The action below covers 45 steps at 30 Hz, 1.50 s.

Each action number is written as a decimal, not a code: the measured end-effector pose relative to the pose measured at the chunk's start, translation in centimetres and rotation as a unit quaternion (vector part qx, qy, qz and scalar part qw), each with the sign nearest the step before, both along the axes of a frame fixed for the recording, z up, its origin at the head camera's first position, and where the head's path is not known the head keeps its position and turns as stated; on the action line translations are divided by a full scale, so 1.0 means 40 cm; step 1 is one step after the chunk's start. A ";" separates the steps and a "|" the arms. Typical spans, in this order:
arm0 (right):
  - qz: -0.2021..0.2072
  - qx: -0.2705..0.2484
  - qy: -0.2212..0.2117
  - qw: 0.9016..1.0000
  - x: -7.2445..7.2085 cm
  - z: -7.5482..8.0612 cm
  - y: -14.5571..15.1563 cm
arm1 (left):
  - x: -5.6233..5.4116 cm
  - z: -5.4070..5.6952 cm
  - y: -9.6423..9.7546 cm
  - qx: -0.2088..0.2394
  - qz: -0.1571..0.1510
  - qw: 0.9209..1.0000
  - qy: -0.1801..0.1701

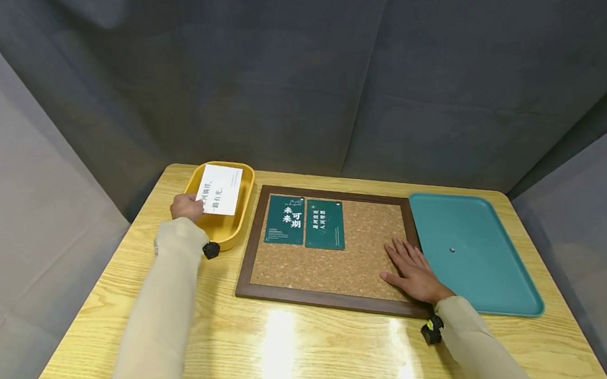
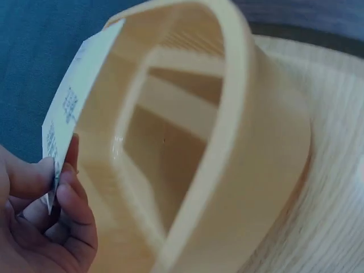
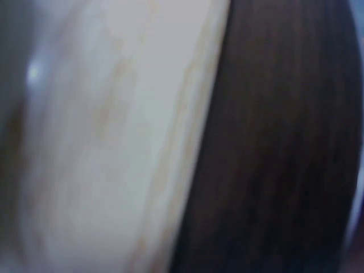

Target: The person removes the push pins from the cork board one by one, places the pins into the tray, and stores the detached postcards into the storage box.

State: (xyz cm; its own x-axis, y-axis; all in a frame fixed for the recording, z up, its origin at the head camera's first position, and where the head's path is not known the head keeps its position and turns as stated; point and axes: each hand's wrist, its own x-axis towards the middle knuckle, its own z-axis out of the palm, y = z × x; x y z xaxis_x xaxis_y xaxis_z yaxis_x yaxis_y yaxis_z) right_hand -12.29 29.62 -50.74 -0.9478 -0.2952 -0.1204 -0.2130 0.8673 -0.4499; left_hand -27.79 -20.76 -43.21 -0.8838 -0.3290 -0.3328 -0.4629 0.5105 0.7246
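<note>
Between thumb and fingers, my left hand [image 1: 187, 207] pinches a white card [image 1: 225, 188] printed with dark characters. The card is over the yellow bin [image 1: 226, 240]; in the left wrist view it stands tilted at the bin's [image 2: 239, 68] side, held by a corner. My right hand [image 1: 414, 272] lies with fingers spread on the right part of a cork board [image 1: 368, 226] in a dark wooden frame [image 1: 320, 297]. Two green cards, one [image 1: 283, 219] beside the other [image 1: 324, 225], lie on the board's upper left. The right wrist view is blurred, showing the frame [image 3: 273, 136] and table.
A teal tray [image 1: 485, 259] sits right of the board, bearing one small metallic piece [image 1: 451, 250]. The light wooden table [image 1: 229, 345] ends at a dark curtain [image 1: 286, 80] behind. Grey panels [image 1: 37, 188] flank both sides.
</note>
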 end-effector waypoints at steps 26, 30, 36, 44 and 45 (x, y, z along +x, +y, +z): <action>-0.001 -0.001 0.000 1.000 0.000 -0.002 -0.007 | 0.014 -0.010 0.008 -0.069 -0.014 0.996 -0.055; 0.000 0.002 0.002 1.000 -0.002 -0.003 -0.007 | 0.015 -0.007 0.007 -0.101 -0.018 0.994 -0.044; 0.000 0.003 0.004 1.000 -0.003 -0.004 -0.006 | 0.025 0.007 0.010 -0.126 -0.031 0.991 -0.027; 0.001 -0.002 0.003 1.000 -0.003 -0.001 -0.006 | 0.028 0.010 0.012 -0.123 -0.035 0.992 -0.021; 0.002 -0.002 0.003 1.000 -0.003 -0.001 -0.006 | 0.027 0.008 0.011 -0.121 -0.033 0.992 -0.021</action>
State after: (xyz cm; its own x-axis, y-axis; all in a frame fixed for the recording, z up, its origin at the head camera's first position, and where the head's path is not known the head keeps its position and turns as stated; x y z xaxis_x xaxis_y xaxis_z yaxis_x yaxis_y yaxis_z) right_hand -12.40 29.38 -50.78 -0.9474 -0.2995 -0.1131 -0.2193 0.8644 -0.4525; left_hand -26.71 -20.32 -42.89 -0.8930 -0.3454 -0.2885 -0.4500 0.6977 0.5575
